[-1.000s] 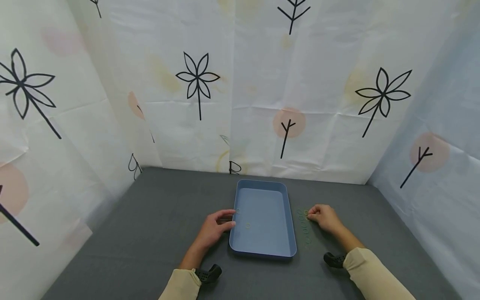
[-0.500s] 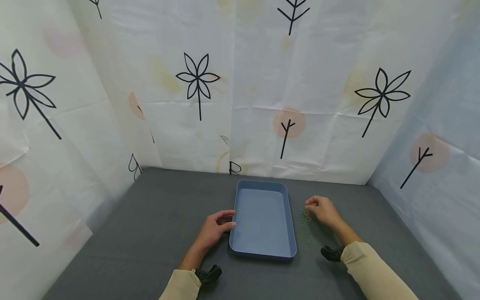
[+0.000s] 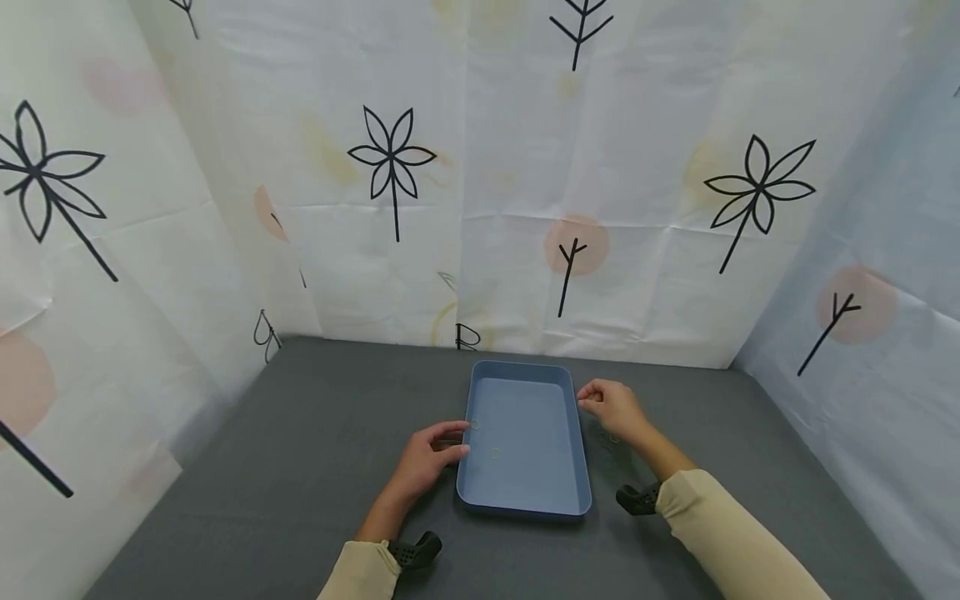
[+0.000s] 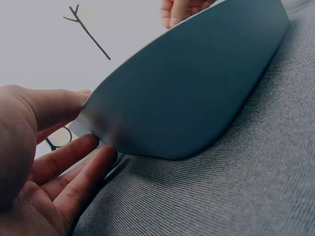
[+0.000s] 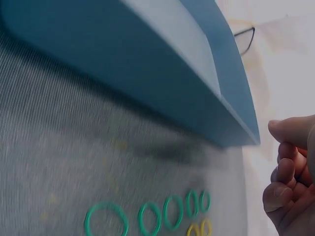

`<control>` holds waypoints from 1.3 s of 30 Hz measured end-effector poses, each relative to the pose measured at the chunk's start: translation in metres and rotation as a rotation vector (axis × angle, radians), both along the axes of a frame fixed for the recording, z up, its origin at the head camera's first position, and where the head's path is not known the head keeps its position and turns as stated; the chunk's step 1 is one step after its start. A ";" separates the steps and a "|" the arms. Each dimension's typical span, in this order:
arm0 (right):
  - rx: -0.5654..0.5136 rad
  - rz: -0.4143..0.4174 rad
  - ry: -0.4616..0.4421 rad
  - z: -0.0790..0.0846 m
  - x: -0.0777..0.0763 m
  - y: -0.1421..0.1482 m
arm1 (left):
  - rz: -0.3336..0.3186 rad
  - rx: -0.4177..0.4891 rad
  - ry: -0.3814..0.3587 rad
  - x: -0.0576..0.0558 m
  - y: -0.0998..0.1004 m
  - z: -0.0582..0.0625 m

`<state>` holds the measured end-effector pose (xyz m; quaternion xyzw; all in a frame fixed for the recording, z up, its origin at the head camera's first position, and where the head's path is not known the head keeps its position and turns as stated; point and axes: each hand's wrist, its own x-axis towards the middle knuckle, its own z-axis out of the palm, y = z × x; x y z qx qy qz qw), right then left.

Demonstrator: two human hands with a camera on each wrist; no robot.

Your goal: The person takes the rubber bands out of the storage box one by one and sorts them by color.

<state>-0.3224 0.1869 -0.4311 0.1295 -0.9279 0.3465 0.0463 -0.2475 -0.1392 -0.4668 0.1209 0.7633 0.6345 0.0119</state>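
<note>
At the left wall of a blue rectangular tray (image 3: 525, 450) my left hand (image 3: 422, 462) touches the rim and outer side. Its fingers (image 4: 74, 194) are fairly straight against the wall. Close by the tray's far right rim is my right hand (image 3: 617, 410), thumb and fingertips drawn together. The right wrist view has the thumb (image 5: 290, 130) above curled fingers; I cannot tell whether they pinch anything. Inside the tray lie two thin yellowish rings, one of them a ring (image 3: 496, 453) near the middle.
On the cloth right of the tray, several thin green rings (image 5: 149, 219) lie in a row, with two yellow rings (image 5: 206, 227) beside them. The right forearm partly covers these in the head view. A grey cloth (image 3: 337, 400) covers the table; patterned white sheets (image 3: 517, 167) stand behind.
My right hand has risen from the rings beside the tray and moved left to the tray's far right rim. The left hand stays at the left wall. The head view shifts slightly.
</note>
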 end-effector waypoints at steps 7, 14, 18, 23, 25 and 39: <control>0.014 0.073 -0.047 0.005 -0.002 -0.023 | -0.005 0.010 -0.005 0.000 0.000 0.001; 0.035 0.110 -0.050 0.002 -0.006 -0.040 | -0.004 0.006 0.004 0.001 0.002 0.002; 0.048 0.167 -0.073 -0.001 -0.005 -0.049 | -0.004 0.003 0.007 0.001 0.002 0.001; 0.043 0.265 -0.099 -0.004 -0.005 -0.061 | -0.007 0.012 -0.002 0.000 0.000 -0.002; 0.040 0.308 -0.110 -0.005 -0.005 -0.066 | -0.007 0.014 0.000 0.000 -0.001 -0.003; 0.001 0.420 -0.268 -0.014 -0.001 -0.098 | -0.001 0.021 0.003 0.000 0.002 -0.001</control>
